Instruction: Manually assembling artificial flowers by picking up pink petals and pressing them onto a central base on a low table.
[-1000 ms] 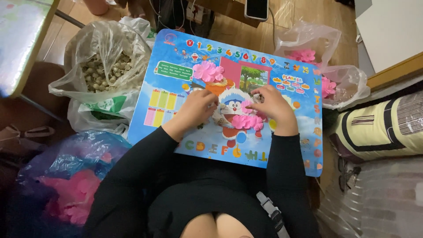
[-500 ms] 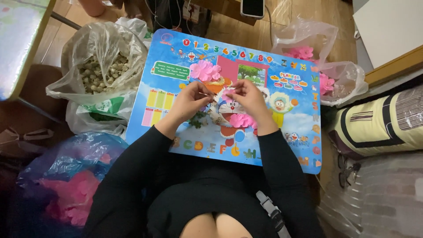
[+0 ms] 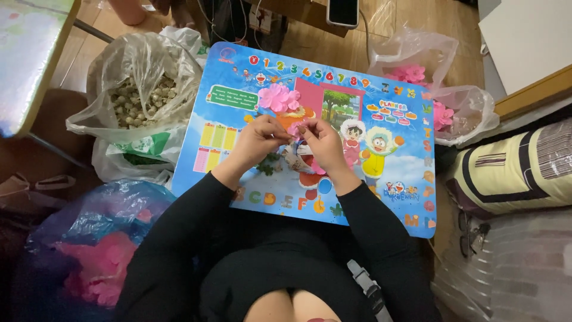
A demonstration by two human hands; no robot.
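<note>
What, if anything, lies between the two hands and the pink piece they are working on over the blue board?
Nothing visible. The left hand and right hand meet fingertip to fingertip on the small pink piece above the blue board; the finished pink flower lies apart, farther up the board.

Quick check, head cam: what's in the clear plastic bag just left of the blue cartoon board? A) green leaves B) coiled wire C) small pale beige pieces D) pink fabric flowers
C: the clear plastic bag left of the blue cartoon board is open and shows a heap of small pale beige pieces; pink flowers lie on the board and in other bags instead.
</note>
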